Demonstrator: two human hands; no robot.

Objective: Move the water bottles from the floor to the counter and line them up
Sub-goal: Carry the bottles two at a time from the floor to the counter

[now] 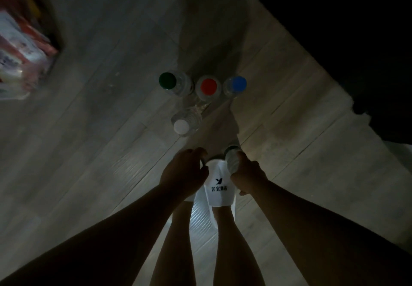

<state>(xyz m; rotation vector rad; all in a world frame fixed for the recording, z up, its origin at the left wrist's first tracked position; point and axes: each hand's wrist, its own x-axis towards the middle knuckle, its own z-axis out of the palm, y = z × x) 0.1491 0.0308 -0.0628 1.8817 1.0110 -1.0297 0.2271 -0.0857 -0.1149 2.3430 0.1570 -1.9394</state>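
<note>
1. Light is very dim. The view looks straight down at a grey plank floor [100, 129].
2. Water bottles counted: five. Four stand upright on the floor and one is in a hand.
3. Three stand in a row, close together: green-cap bottle [167, 80] at the 9 o'clock end, red-cap bottle [209, 86] in the middle, blue-cap bottle [238, 83] at the 3 o'clock end.
4. The white-cap bottle [181, 126] stands alone, at 7 o'clock of the red-cap bottle and near the row.
5. Hands counted: two.
6. Right hand [249, 177]: the grip is wrapped round the body of the fifth bottle [231, 159]. It is clear and tilted, and its cap end sticks out of the hand toward 11 o'clock.
7. Left hand [185, 170]: fingers curled, something dark at the fingertips. I cannot tell whether the grip holds anything.
8. The four standing bottles lie toward 12 o'clock of both hands. The white-cap bottle is nearest, at 12 o'clock of the left hand.
9. A white slipper [219, 188] with a printed logo shows between the hands.
10. Blurred colourful packages [20, 47] sit at the 10 o'clock edge.
</note>
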